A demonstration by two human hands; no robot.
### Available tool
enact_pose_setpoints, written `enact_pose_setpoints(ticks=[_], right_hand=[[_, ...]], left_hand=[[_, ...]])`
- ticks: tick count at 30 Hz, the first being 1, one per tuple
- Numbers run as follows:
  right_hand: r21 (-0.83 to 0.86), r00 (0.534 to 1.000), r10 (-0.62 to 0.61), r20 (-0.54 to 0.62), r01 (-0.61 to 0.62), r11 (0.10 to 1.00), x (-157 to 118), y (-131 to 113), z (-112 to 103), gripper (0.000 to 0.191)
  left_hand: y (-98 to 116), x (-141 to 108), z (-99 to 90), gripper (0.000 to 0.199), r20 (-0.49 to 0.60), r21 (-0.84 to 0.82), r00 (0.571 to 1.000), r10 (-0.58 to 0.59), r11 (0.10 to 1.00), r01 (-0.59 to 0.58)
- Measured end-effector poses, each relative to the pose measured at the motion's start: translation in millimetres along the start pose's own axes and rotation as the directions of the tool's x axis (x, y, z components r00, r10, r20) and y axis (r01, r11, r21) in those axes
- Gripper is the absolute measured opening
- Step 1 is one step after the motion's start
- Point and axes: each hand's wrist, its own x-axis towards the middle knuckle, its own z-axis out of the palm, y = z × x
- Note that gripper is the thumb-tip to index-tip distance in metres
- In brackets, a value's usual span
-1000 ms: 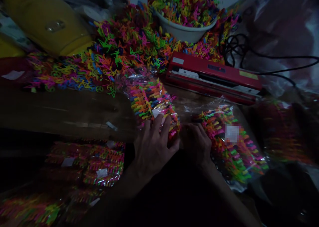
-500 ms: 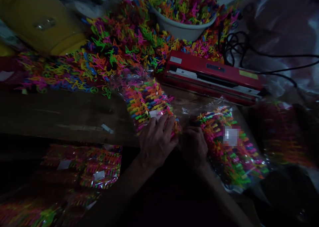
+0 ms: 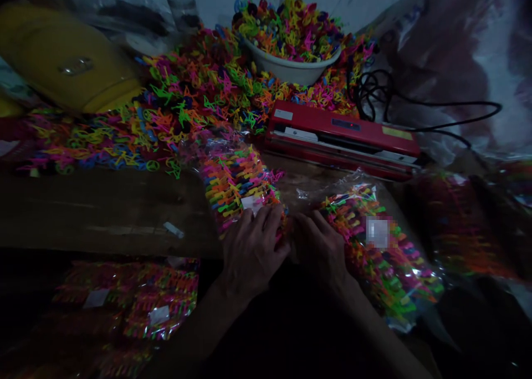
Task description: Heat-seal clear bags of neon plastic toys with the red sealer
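Close together, left hand (image 3: 251,257) palm-down on filled bag (image 3: 233,182), right hand (image 3: 321,246) curled alongside (fingers (image 3: 272,218): grip unclear).

Probably a dim workshop: 1 red sealer (image 3: 338,138), filled plastic bags (image 3: 235,182).

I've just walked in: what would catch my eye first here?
Most likely the heap of bright pieces along the back of the wooden tabletop, and the white bowl piled high with colourful bits. In front of the bowl sits a long red device with a small red light. Nearer, the left hand lies over the lower end of a clear bag of colourful pieces, the right hand close beside it.
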Motion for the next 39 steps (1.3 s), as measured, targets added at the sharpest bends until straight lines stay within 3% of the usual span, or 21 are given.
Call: enact_pose_setpoints(ticks=[6, 11, 14, 18, 22, 25, 28, 33, 39], right_hand=[[0.078, 0.997, -0.050, 0.054, 0.046, 0.996, 6.5, -8.3, 9.8, 0.019], [0.004, 0.968, -0.226, -0.106, 0.228, 0.974, -3.6, -9.4, 6.9, 0.026], [-0.027, 0.960, -0.233, -0.157, 0.232, 0.972, -16.4, -7.3, 7.3, 0.031], [0.008, 0.973, -0.188, -0.133, 0.191, 0.982, -15.4, -1.9, 11.9, 0.030], [0.047, 1.000, -0.025, 0.005, 0.025, 0.999, -6.0, 0.4, 13.3, 0.026], [0.136, 0.996, 0.023, 0.092, -0.035, 0.990, -9.2, -1.9, 8.4, 0.034], [0.168, 0.990, 0.053, 0.129, -0.074, 0.983, -17.2, -4.4, 4.1, 0.043], [0.086, 0.948, 0.156, 0.277, -0.187, 0.979, -18.3, -6.7, 16.0, 0.023], [-0.097, 0.841, 0.351, 0.412, -0.343, 0.934, -12.4, -7.1, 22.6, 0.017]], left_hand=[[-17.8, -14.0, -5.0, 0.047, -0.093, 0.054, 0.987, 0.132, 0.990, -0.127], [-42.5, -11.2, 6.1, 0.031, -0.122, 0.256, 0.913, 0.390, 0.901, -0.351], [-48.0, -6.4, 11.4, 0.034, -0.144, 0.357, 0.879, 0.454, 0.853, -0.381], [-42.8, -1.9, 12.0, 0.032, -0.106, 0.350, 0.920, 0.377, 0.880, -0.321], [-29.9, -1.9, 7.6, 0.043, -0.149, 0.201, 0.966, 0.210, 0.963, -0.178], [-19.0, -5.5, 2.5, 0.047, -0.144, 0.145, 0.988, 0.060, 0.989, -0.039], [-9.3, -9.8, -2.5, 0.049, -0.122, 0.155, 0.992, -0.006, 0.988, 0.026], [-6.1, -13.4, -2.3, 0.047, -0.077, 0.206, 0.997, -0.002, 0.978, 0.018], [-17.8, -10.9, 2.2, 0.048, -0.064, 0.248, 0.997, 0.050, 0.968, -0.033]])
